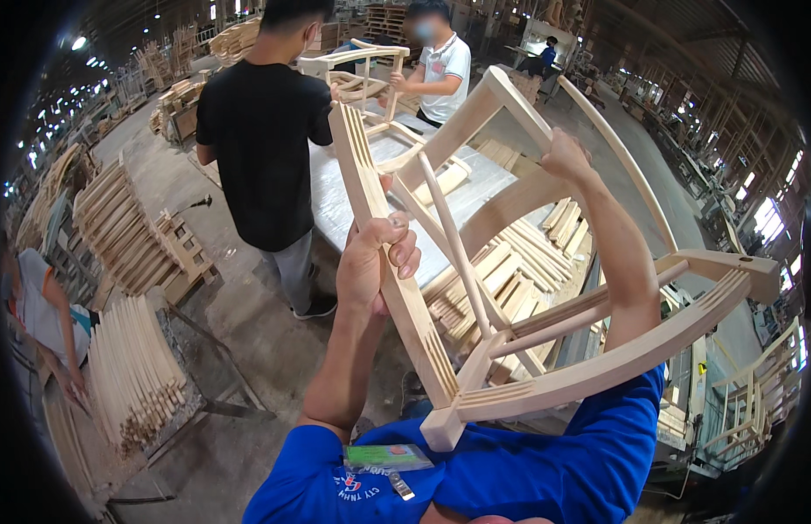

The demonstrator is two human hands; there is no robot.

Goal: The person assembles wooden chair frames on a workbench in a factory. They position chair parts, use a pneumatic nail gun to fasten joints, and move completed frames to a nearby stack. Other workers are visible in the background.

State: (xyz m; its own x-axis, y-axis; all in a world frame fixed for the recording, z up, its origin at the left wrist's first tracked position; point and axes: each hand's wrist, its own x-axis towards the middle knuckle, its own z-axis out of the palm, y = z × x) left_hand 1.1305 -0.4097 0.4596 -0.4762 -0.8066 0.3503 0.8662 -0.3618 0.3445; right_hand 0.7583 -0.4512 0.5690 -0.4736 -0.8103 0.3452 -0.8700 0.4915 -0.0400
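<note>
I hold a bare pale wooden chair frame (510, 349) up in front of me, tilted, with its legs and rails pointing away. My left hand (375, 258) is closed around one long leg with slotted grooves. My right hand (567, 157) grips a cross rail higher up, my forearm passing through the frame's opening. A curved back rail (619, 157) arcs to the right.
A person in a black shirt (261, 140) stands just ahead at a grey worktable (336, 205); another in a white shirt (440, 65) handles a second chair frame (357, 61). Stacks of wooden parts (130, 231) lie left, loose pieces (510, 271) below the frame, a crouching person (43, 314) far left.
</note>
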